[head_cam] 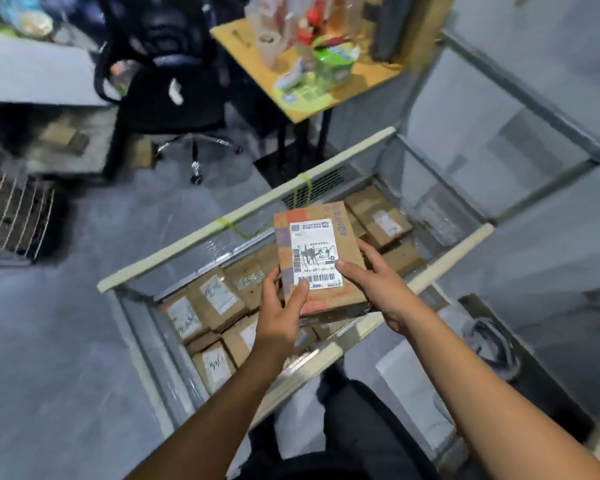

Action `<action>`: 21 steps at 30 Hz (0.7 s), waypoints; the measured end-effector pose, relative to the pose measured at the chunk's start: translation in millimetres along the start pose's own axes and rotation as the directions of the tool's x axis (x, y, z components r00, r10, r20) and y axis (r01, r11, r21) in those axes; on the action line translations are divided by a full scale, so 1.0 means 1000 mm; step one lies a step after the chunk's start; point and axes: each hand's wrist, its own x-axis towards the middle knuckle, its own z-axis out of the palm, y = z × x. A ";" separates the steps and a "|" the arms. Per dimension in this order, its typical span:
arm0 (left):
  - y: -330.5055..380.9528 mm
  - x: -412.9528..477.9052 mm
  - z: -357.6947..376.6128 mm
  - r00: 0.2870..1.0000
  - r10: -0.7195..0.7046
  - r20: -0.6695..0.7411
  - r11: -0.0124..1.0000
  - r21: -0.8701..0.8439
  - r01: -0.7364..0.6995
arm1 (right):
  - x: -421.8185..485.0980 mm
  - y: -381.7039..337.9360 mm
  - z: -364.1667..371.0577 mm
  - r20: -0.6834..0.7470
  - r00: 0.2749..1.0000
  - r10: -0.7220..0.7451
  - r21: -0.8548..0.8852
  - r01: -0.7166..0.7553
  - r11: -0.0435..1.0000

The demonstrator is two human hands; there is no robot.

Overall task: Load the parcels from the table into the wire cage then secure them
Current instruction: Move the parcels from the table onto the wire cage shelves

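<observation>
— The parcel (321,258) at centre?
— Brown card, orange and purple print; white label (312,244), black barcodes.
— The cage rails (243,216)?
— Cream, with yellow-green ties (303,180).
— The chair (167,91), upper left?
— Black.

Grey floor (66,341) carries a wire cage (243,216) with a cream padded rim, centre frame. Cage bottom is covered with brown cardboard parcels (219,296), white labels up, packed touching, some overlapping. Black office chair (174,95) stands on the floor behind the cage. Second wire rack (11,216) on the floor, left edge. Wooden surface (371,77) at the back holds a green packet (333,64), bottles and a pale roll (269,41), all blurred.
</observation>
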 end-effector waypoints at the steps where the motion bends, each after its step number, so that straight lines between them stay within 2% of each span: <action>1: -0.009 0.010 -0.007 0.999 -0.028 -0.033 1.000 0.008 0.028 | 0.018 0.004 0.007 0.046 0.999 0.022 -0.025 -0.021 0.999; 3: -0.030 0.033 -0.020 0.995 -0.078 -0.069 0.996 0.039 0.081 | 0.057 0.021 0.019 0.099 0.993 0.065 -0.100 -0.055 0.993; 6: -0.073 0.077 -0.040 0.974 -0.136 -0.182 0.967 0.188 0.170 | 0.120 0.063 0.034 0.133 0.982 0.137 -0.217 -0.106 0.970; 11: -0.171 0.166 -0.080 0.905 -0.171 -0.390 0.851 0.405 0.336 | 0.243 0.153 0.062 0.230 0.942 0.246 -0.401 -0.139 0.906; 15: -0.247 0.237 -0.121 0.864 -0.071 -0.498 0.699 0.593 0.400 | 0.348 0.237 0.098 0.247 0.938 0.243 -0.399 -0.130 0.908; 18: -0.298 0.281 -0.147 0.870 0.051 -0.491 0.600 0.711 0.367 | 0.398 0.298 0.127 0.282 0.943 0.175 -0.342 -0.071 0.937; 21: -0.342 0.311 -0.170 0.878 0.093 -0.469 0.537 0.766 0.353 | 0.426 0.349 0.152 0.312 0.945 0.094 -0.330 0.015 0.944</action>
